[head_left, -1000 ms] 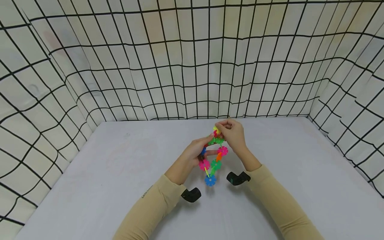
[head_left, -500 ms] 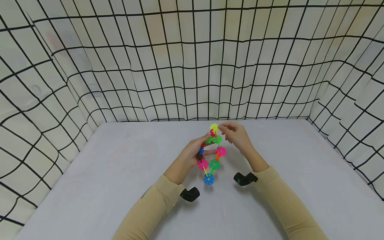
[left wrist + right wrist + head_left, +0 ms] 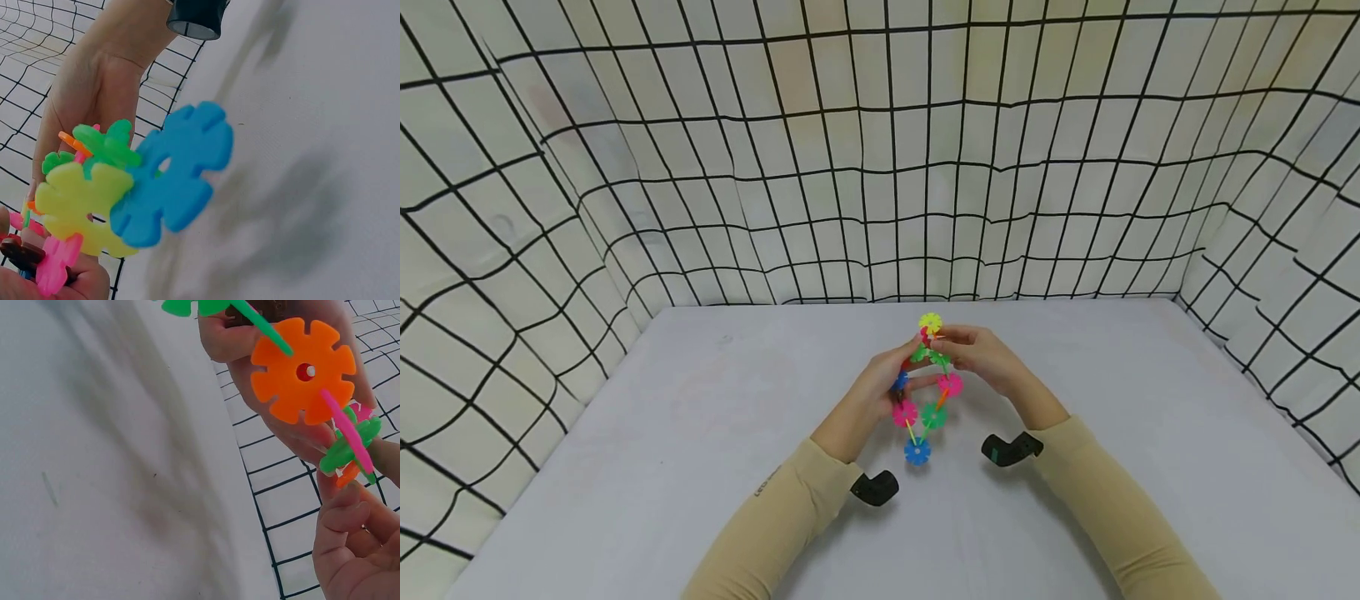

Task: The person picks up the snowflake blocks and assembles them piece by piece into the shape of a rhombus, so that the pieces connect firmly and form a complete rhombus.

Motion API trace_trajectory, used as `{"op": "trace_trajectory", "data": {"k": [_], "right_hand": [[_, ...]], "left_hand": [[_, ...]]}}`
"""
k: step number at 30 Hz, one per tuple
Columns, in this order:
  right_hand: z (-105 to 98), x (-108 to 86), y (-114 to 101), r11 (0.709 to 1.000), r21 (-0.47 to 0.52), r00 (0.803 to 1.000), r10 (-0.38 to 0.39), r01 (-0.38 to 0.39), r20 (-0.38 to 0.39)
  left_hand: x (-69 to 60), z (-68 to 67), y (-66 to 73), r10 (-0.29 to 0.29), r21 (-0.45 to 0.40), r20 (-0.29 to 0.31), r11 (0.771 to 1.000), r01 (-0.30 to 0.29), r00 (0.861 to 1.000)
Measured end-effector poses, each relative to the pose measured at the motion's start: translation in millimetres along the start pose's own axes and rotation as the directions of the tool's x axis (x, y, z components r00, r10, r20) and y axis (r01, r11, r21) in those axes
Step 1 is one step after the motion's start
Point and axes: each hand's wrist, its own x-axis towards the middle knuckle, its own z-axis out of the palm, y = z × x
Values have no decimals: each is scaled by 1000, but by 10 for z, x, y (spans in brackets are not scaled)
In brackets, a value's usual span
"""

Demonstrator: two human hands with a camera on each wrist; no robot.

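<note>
A loop of interlocking flower-shaped plastic discs hangs above the table, with a blue disc at its bottom and a yellow disc on top. My left hand grips the loop's left side, its thumb near the top. At the upper right, my right hand pinches the loop beside the green discs. In the right wrist view, its fingertips meet a small orange piece next to a green disc. A larger orange disc faces that camera. Fingers hide several of the discs.
The loop is over a white-covered table. A black grid net over pale sheeting rises at the back and sides. Black curved mounts stick out at both sleeve cuffs.
My right hand let go of the yellow disc at the top, drew back to the right, then came down and in to pinch the loop just below it. The left hand kept its grip.
</note>
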Motion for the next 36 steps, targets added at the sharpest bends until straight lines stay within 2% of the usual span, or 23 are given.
{"op": "trace_trajectory", "data": {"k": [6,17,36], "right_hand": [[52,8,-1,1000,0,1000,7,-7,-2],[63,22,19,1000,24,1000,2,-3,20],[159,50,72,998,22,998,64,-65,18]], "left_hand": [[22,-35,-14,10,-26,-55,1000,-12,998],[38,-39,-51,18,-14,-28,1000,-18,999],[32,-97,-89,29,5,-43,1000,-29,999]]}}
